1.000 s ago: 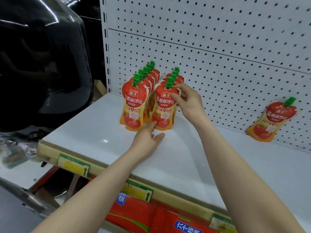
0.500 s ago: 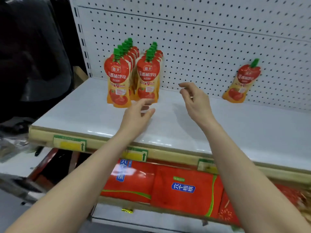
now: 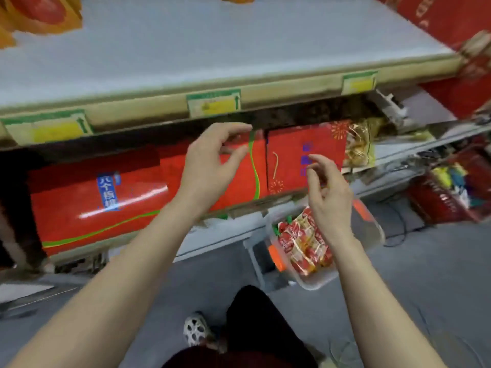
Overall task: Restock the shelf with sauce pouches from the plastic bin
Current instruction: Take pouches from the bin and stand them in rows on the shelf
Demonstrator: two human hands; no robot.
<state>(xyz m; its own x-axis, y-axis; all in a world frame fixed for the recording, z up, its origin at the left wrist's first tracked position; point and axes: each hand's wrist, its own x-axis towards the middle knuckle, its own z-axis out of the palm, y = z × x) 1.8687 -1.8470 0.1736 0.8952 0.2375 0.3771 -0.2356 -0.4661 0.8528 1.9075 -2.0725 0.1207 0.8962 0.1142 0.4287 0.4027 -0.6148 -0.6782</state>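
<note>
A clear plastic bin with orange latches stands on the floor below the shelves, holding several red sauce pouches lying flat. My right hand hovers just above the bin, empty, fingers loosely curled and apart. My left hand is higher and to the left, in front of the lower shelf, also empty with fingers apart. The white shelf fills the top of the view; only the bottoms of the standing pouches show at its top left corner.
Red gift boxes fill the lower shelf behind my hands. Price tags line the white shelf's front edge. More red boxes sit at the upper right. My knee and shoe are on the grey floor in front of the bin.
My view has swung down from the shelf to the floor. Both hands left the standing pouches and dropped, the right one arriving over the bin. Both are empty.
</note>
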